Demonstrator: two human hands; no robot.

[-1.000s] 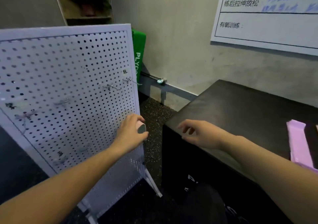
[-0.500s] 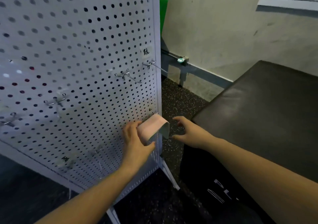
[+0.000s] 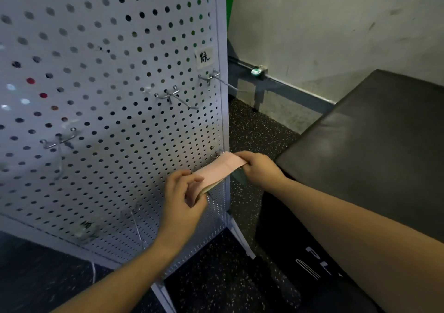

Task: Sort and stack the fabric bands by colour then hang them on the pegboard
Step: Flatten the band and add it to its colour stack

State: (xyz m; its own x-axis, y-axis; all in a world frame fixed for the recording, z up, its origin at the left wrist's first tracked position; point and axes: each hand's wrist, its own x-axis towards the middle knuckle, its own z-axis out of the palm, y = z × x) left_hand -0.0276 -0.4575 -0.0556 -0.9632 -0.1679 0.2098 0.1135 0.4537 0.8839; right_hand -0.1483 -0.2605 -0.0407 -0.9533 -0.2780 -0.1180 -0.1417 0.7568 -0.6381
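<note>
Pink fabric band (image 3: 219, 171), earlier held by the left hand (image 3: 183, 196) alone, is now pinched by the right hand (image 3: 258, 167) too, seemingly stretched toward the pegboard (image 3: 108, 72) hook (image 3: 217, 155).

pegboard (image 3: 115, 77): white, dotted with dark holes
fabric band (image 3: 217, 169): pale pink
hooks (image 3: 173, 97): silver
box top (image 3: 374, 139): black
floor (image 3: 252, 130): black, light speckles
wall (image 3: 324, 24): grey-beige

Pale pink fabric band (image 3: 219, 169) stretched flat against white pegboard's (image 3: 108, 110) lower right edge
</note>
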